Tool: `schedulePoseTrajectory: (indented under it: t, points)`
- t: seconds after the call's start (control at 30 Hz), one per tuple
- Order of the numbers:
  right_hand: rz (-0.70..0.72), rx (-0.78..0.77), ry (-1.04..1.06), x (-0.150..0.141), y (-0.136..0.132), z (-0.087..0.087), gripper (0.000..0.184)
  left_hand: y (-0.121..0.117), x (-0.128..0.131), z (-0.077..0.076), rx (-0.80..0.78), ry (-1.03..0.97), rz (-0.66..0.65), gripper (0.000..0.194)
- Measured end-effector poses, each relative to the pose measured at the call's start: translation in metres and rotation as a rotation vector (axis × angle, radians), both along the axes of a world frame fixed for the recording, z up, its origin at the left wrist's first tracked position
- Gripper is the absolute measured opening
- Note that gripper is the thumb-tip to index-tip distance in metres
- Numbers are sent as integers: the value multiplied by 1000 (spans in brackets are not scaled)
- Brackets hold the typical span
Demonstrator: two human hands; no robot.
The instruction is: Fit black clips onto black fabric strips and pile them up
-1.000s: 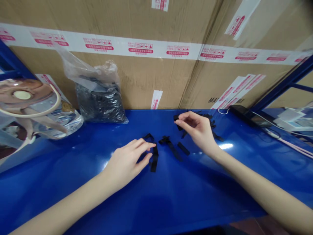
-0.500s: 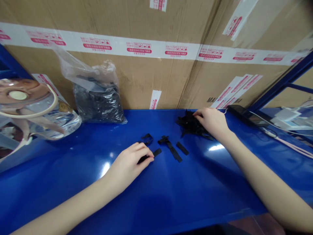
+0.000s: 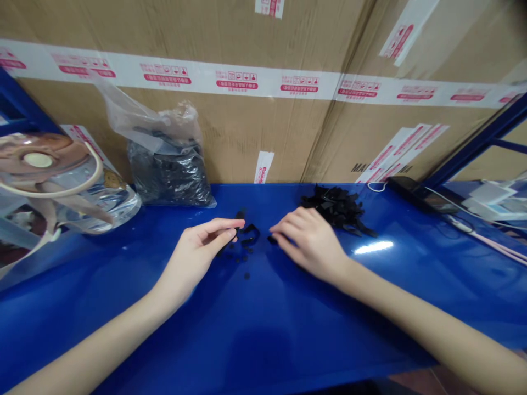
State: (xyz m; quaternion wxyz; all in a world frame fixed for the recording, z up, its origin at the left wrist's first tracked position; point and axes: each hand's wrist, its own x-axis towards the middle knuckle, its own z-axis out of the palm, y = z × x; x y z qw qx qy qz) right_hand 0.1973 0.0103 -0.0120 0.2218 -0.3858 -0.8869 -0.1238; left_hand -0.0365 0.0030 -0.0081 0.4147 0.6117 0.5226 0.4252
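My left hand (image 3: 196, 245) lies flat-fingered over the blue table top (image 3: 263, 323), its fingertips beside a curled black strap loop (image 3: 250, 235). Several small black pieces (image 3: 237, 253) are scattered just below those fingertips. My right hand (image 3: 308, 236) curves down with its fingertips next to a small black piece (image 3: 272, 240). Neither hand visibly holds anything. Behind my right hand lies a heap of black strips (image 3: 338, 209), not touching it.
A plastic bag of black items (image 3: 168, 178) stands against stacked taped cardboard boxes (image 3: 230, 126). At the left is a shiny plastic package with a round beige-rimmed object (image 3: 53, 175). At the right lie a black phone (image 3: 420, 195) and white cables. Blue shelf frame (image 3: 481, 140) rises at the right.
The long black straps in the middle of the table are gone, and small black pieces lie there instead. My right hand has moved left off the heap, and both hands are closer together.
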Motion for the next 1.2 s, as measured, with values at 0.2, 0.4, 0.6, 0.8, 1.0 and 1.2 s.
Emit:
schedulePoseTrajectory:
  t: [0.2,0.4,0.6,0.8,1.0,1.2]
  points:
    - [205,-126,-52,-32,-19,-22,28,-3,4,-2,-37,-40,-45,34]
    - [238,-142,-52,-27,-15,-25,22,-7,9,-2,-23,4,-104,44]
    - [246,-74,-158,-24,-13,-21,17,-8,10,0,31,86,-163,45]
    - [220,-120,-122,-25,-10,-24,21,-8,12,-6,106,161,-200,40]
    - [244,-86,-150,-20,-5,-26,18,-5,16,-10,149,193,-220,39]
    - [234,-283,102,-12,-2,-13,19,-4,15,-9,192,213,-168,38]
